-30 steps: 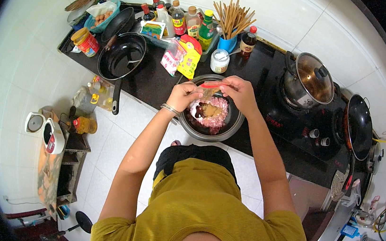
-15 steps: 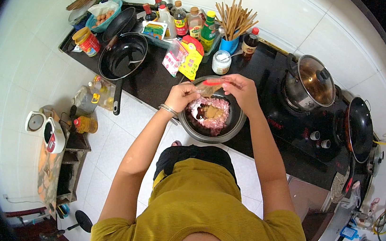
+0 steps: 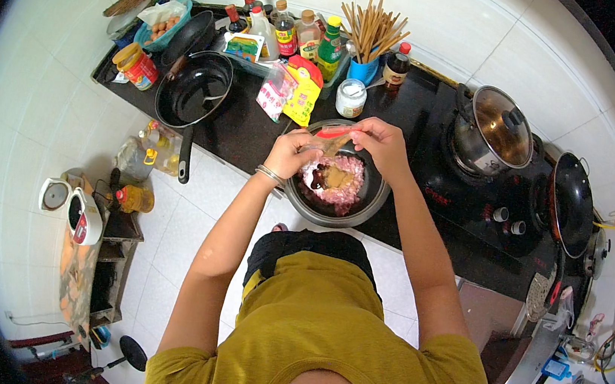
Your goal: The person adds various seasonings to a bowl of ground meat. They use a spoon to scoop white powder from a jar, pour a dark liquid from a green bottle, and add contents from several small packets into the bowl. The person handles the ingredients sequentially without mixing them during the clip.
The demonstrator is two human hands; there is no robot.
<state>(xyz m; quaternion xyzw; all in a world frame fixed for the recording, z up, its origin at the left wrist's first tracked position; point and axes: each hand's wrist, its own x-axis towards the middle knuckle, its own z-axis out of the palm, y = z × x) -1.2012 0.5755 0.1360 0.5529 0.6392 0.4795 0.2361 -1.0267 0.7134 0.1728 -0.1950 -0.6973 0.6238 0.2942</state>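
Observation:
My left hand [image 3: 291, 151] and my right hand [image 3: 382, 146] pinch a small clear plastic bag [image 3: 330, 141] between them, one at each side. The bag has a red strip along its edge and something brown inside. It is tilted over the far part of a dark metal bowl [image 3: 374, 202]. Pink minced meat [image 3: 351, 190] fills the middle of the bowl. On the meat lie a light brown powder [image 3: 337, 178], a dark liquid and a white patch at the left. Both hands' fingers are closed on the bag.
Beyond the bowl stand a glass jar of white grains [image 3: 351, 100], a yellow packet [image 3: 303, 94], several sauce bottles [image 3: 330, 49] and a blue chopstick holder [image 3: 363, 69]. A black frying pan [image 3: 190, 99] sits left; a lidded pot [image 3: 498, 134] and a wok [image 3: 572, 203] are right.
The bag stays over the bowl between both hands, with only a slight shift of the fingers. The brown powder on the meat looks much the same.

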